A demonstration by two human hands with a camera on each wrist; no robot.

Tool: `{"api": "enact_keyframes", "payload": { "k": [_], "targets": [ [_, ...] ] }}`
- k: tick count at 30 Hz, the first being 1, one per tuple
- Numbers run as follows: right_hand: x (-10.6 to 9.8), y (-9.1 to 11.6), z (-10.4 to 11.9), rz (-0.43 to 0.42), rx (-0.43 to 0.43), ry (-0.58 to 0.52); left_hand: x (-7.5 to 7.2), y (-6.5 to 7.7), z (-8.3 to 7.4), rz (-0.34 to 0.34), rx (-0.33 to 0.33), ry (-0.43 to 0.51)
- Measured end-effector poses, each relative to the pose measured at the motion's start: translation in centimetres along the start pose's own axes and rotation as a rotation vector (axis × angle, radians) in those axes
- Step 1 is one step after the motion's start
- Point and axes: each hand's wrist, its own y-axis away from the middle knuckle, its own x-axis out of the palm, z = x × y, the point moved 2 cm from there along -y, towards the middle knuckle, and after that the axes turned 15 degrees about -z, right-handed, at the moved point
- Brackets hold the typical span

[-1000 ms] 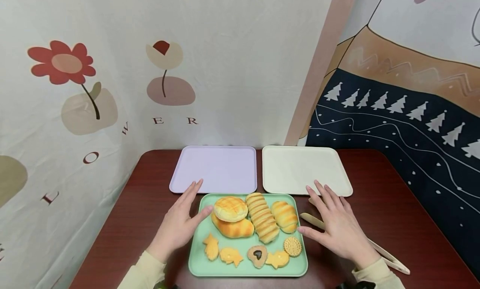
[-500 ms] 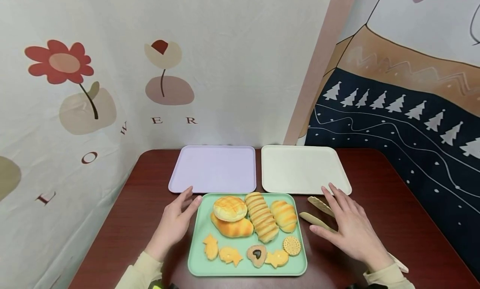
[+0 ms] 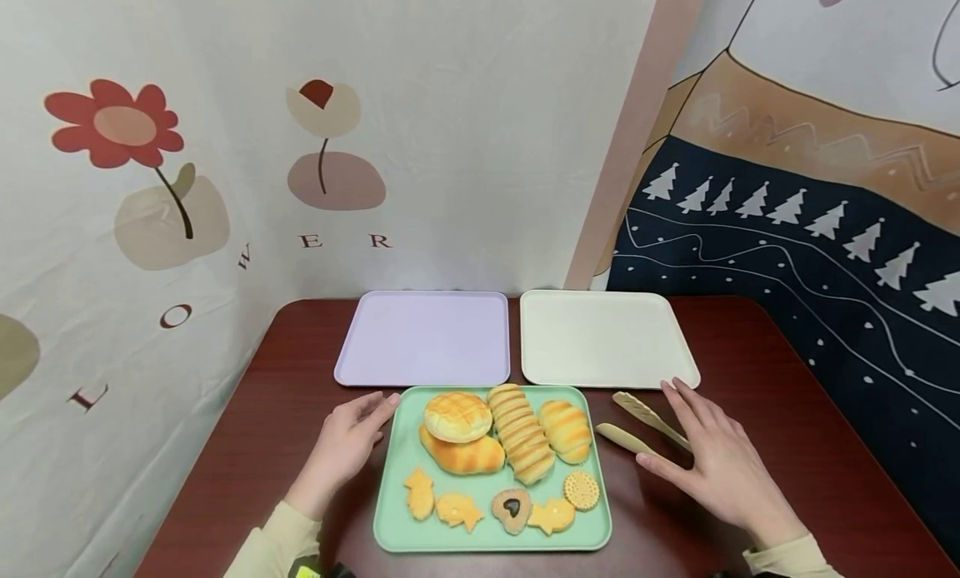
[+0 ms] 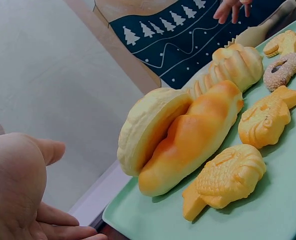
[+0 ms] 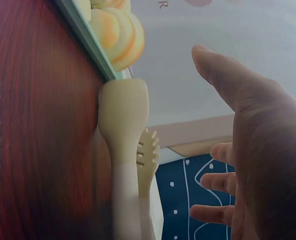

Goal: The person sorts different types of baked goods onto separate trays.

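My left hand (image 3: 342,445) is beside the left rim of the green tray (image 3: 491,540), fingers relaxed and holding nothing. On that tray lie a round bun (image 3: 457,417) resting on a bread roll (image 3: 462,455), a long striped bread (image 3: 521,435) and a smaller striped roll (image 3: 565,432). Along the front are fish-shaped cookies (image 4: 230,175), a heart cookie (image 3: 512,511) and a round biscuit (image 3: 581,490). Over the beige tongs (image 5: 125,115), right of the tray, hovers my right hand (image 3: 723,465), fingers spread and holding nothing. It hides the tongs' handle end in the head view.
A lilac tray (image 3: 423,339) and a white tray (image 3: 607,339) lie side by side at the back of the dark red table (image 3: 247,445). Behind the table hangs a printed cloth (image 3: 450,128).
Both hands have moved outward and back toward me, away from the green tray's middle. The right hand has shifted right, showing more of the tongs' tips. The food has not moved.
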Motion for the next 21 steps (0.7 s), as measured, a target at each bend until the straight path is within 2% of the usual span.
{"api": "enact_keyframes", "payload": {
  "k": [15, 21],
  "targets": [
    [0.0, 1.3, -2.1, 0.05, 0.078, 0.014, 0.2, -0.4, 0.5, 0.039, -0.08, 0.089],
    [0.1, 1.9, -2.9, 0.091, 0.122, 0.032, 0.4, -0.6, 0.7, 0.051, -0.083, 0.08]
  ]
}}
